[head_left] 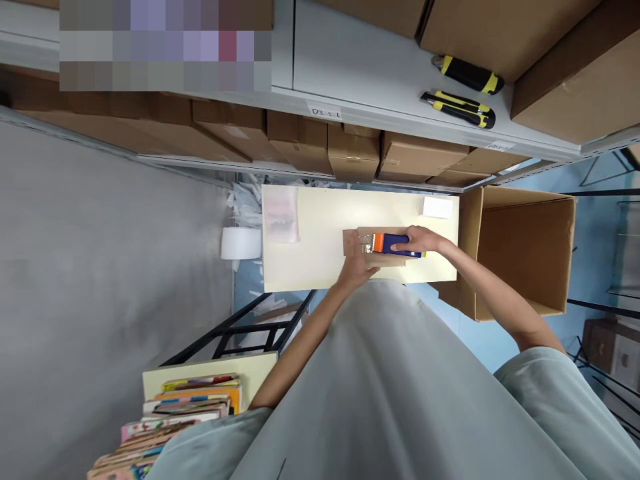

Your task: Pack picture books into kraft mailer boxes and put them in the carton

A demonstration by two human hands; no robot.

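Observation:
On the cream tabletop point(320, 207) lies a small flat cardboard box point(389, 262), partly covered by both hands. My right hand point(421, 240) is closed around a dark blue and orange tape dispenser point(395, 245), which lies over the box. A shiny clear strip, apparently tape, shows at the dispenser's left end. My left hand point(354, 268) rests on the left end of the box, with its fingers stretched out and the thumb apart. The underside of the dispenser is hidden.
A large open carton point(525, 253) stands right of the table. A white block point(437, 207) and a clear plastic sheet point(281, 213) lie on the tabletop. Two utility knives point(465, 110) sit on the shelf above. Stacked books point(190, 407) are at lower left.

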